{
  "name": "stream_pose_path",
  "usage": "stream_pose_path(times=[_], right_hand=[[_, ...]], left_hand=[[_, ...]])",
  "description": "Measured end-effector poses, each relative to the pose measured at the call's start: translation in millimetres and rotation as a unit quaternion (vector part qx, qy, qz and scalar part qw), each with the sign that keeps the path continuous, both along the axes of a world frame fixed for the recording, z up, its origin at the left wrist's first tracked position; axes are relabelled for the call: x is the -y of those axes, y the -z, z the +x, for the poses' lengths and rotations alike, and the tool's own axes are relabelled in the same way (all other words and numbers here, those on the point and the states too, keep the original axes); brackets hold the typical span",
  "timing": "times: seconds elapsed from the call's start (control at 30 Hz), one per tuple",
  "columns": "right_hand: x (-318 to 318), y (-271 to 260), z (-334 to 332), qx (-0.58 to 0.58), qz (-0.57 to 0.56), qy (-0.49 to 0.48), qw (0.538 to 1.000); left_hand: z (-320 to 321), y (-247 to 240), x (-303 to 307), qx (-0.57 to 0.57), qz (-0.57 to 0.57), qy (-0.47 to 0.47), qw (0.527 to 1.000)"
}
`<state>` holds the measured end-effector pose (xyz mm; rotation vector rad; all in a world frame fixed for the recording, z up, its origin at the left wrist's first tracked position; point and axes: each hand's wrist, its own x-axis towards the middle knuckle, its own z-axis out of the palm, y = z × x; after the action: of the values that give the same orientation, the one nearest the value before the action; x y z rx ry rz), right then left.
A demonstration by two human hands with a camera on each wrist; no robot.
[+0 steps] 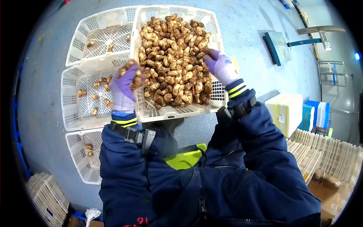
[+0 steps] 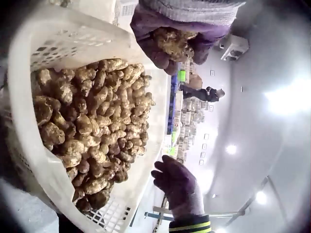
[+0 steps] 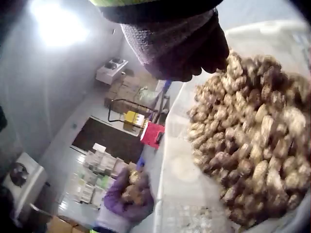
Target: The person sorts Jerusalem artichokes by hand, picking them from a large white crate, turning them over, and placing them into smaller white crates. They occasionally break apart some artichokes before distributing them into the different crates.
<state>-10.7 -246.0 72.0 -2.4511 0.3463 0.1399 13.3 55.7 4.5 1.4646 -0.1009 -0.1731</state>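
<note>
Looks like a produce packing room: blue painted floor (image 1: 41, 102), white plastic crates (image 1: 94, 90), big wall-mounted cooling unit (image 3: 112, 71).

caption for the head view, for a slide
Gloved left hand gripping knobbly brown pieces, right hand at a heaped white crate

The blue floor (image 1: 245, 26) spreads out below the fingers; three white crates (image 1: 70, 99) sit on it left of the left fingers (image 1: 127, 78); a fuller crate (image 1: 210, 20) is below and between both hands' fingers; right of the right fingers (image 1: 211, 54) lies a flat scale (image 1: 278, 47); a pale box (image 1: 284, 113) stands nearer the body.
</note>
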Motion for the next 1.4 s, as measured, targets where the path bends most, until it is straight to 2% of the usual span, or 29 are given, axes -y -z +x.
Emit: stream_pose_path(times=[0.07, 0.13, 0.17, 0.2, 0.27, 0.3, 0.4, 0.47, 0.5, 0.6, 0.63, 0.67, 0.73, 0.8, 0.87, 0.9, 0.93, 1.0, 1.03, 1.07, 1.13, 1.17, 1.2, 1.23, 1.27, 1.33, 1.37, 1.4], right_hand=[[22, 8, 17, -0.013, -0.081, -0.030, 0.996], [31, 18, 34, 0.009, -0.131, -0.041, 0.990], [31, 21, 43, -0.016, -0.148, -0.057, 0.987], [32, 23, 48, -0.028, -0.114, -0.061, 0.991], [28, 31, 60, -0.033, -0.175, -0.106, 0.978], [26, 35, 62, -0.029, -0.220, -0.120, 0.968], [17, 41, 77, -0.117, -0.233, -0.132, 0.957], [5, 49, 85, -0.104, -0.223, -0.159, 0.956], [-2, 55, 87, -0.091, -0.201, -0.171, 0.960], [-30, 78, 101, -0.073, -0.192, -0.228, 0.952], [-40, 84, 103, -0.095, -0.211, -0.239, 0.943], [-49, 91, 106, -0.111, -0.286, -0.241, 0.921], [-51, 112, 110, -0.134, -0.349, -0.234, 0.898], [-55, 112, 113, -0.141, -0.344, -0.216, 0.903], [-54, 115, 115, -0.145, -0.333, -0.202, 0.910], [-50, 119, 112, -0.110, -0.328, -0.195, 0.918], [-47, 110, 102, -0.082, -0.302, -0.197, 0.929], [-30, 105, 97, -0.093, -0.154, -0.150, 0.972], [-25, 100, 92, -0.049, -0.075, -0.105, 0.990], [-21, 96, 87, -0.005, 0.005, -0.056, 0.998], [-18, 65, 76, -0.026, 0.034, -0.060, 0.997], [-22, 51, 72, -0.047, 0.096, -0.054, 0.993], [-31, 46, 70, -0.018, 0.108, -0.069, 0.992], [-41, 36, 67, -0.001, 0.102, -0.103, 0.989], [-54, 25, 64, 0.015, 0.097, -0.138, 0.986], [-83, 7, 61, -0.115, 0.160, -0.198, 0.960], [-92, -6, 56, -0.078, 0.155, -0.274, 0.946], [-90, -4, 57, -0.077, 0.193, -0.270, 0.940]], left_hand=[[11, 6, -13, -0.075, -0.095, -0.113, 0.986], [19, 1, -22, -0.129, -0.170, -0.233, 0.949], [19, -4, -26, -0.165, -0.195, -0.252, 0.933], [20, -5, -29, -0.157, -0.218, -0.261, 0.927], [19, -3, -36, -0.143, -0.265, -0.277, 0.913], [19, 0, -42, -0.118, -0.238, -0.311, 0.913], [22, -16, -47, -0.095, -0.043, -0.445, 0.889], [26, -4, -61, -0.045, -0.042, -0.444, 0.894], [27, 3, -66, -0.021, -0.041, -0.442, 0.896], [28, 8, -60, 0.034, 0.147, -0.385, 0.911], [26, -4, -49, 0.036, 0.147, -0.322, 0.935], [25, -5, -37, 0.026, 0.141, -0.274, 0.951], [23, -6, -15, 0.002, 0.125, -0.177, 0.976], [20, -12, 4, -0.106, -0.044, -0.139, 0.984], [21, -11, 9, -0.136, -0.049, -0.130, 0.981], [21, -8, 9, -0.146, -0.055, -0.125, 0.980], [21, -6, 8, -0.156, -0.063, -0.121, 0.978], [20, -6, 7, -0.178, -0.130, -0.072, 0.973], [18, -4, 7, -0.187, -0.172, -0.037, 0.966], [16, -4, 7, -0.197, -0.214, 0.001, 0.957], [11, -5, 16, -0.227, -0.199, 0.029, 0.953], [6, -4, 21, -0.221, -0.184, 0.034, 0.957], [4, -4, 25, -0.215, -0.169, 0.038, 0.961], [6, -7, 29, -0.264, -0.182, 0.024, 0.947], [4, -7, 31, -0.265, -0.214, 0.038, 0.940], [0, -6, 34, -0.267, -0.273, 0.065, 0.922], [0, -7, 33, -0.202, -0.282, 0.073, 0.935], [1, -9, 32, -0.138, -0.289, 0.079, 0.944]])
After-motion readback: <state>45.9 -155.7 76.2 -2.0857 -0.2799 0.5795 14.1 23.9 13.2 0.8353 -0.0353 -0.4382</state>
